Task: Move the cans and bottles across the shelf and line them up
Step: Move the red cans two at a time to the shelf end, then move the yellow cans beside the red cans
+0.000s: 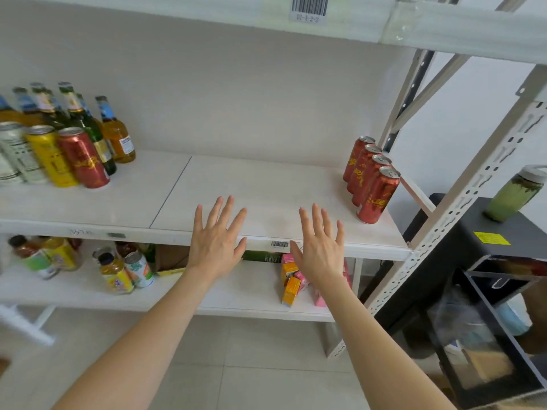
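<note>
Both hands are empty and spread flat, fingers straight. The left hand (214, 247) and the right hand (321, 250) hover over the front lip of the shelf (266, 196), to the left of the row of red cans (370, 179) and nearer than it. Whether the palms touch the board I cannot tell.

This looks like a pause between carries. Four cans already stand in that row, running front to back and close together. The rest is waiting well to its left: a red can (83, 158), a yellow can (50, 156) and white cans (14, 155). Farther back, also well left of the row, stand the bottles (74, 113).

The likely next move is a long reach left for the front red can, gripped round its middle. The cans are glossy, thin-walled metal cylinders. The bottles are smooth glass with narrow capped necks, so they are top-heavy. The pale, matte board should let them slide.
</note>
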The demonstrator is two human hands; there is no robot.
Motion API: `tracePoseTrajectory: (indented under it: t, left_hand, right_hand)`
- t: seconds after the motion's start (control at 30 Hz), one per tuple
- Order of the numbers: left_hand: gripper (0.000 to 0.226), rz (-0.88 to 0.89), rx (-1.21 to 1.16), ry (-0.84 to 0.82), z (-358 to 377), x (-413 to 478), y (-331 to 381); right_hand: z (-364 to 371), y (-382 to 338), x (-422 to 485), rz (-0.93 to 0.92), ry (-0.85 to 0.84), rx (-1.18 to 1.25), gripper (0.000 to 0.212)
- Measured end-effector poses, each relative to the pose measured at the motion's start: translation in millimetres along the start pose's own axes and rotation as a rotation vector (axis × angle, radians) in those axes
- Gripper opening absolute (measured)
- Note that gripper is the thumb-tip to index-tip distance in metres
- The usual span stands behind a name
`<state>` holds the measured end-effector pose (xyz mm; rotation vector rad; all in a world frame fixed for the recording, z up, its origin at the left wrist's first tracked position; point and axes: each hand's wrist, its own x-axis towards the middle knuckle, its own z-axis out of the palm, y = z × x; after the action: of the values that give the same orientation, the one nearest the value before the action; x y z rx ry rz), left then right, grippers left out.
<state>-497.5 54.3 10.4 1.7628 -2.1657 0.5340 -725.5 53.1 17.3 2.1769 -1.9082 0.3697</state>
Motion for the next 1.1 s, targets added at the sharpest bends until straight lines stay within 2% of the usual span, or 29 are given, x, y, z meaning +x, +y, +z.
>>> tracePoseTrajectory:
  t: [0.6, 0.83, 1.1]
  left_hand:
    - [0.066, -0.007, 0.101, -0.001, -6, -27, -267]
    - [0.066, -0.026, 0.087, 0.019, 10, -41, -340]
    - [0.066, -0.014, 0.074, 0.061, 32, -46, -416]
  right_hand:
    - [15, -265, 66, 0.014, 0.089, 0.076, 0.076]
    - [31, -340, 84, 0.017, 0.078, 0.070, 0.076]
    - [57, -423, 109, 0.004, 0.176, 0.102, 0.078]
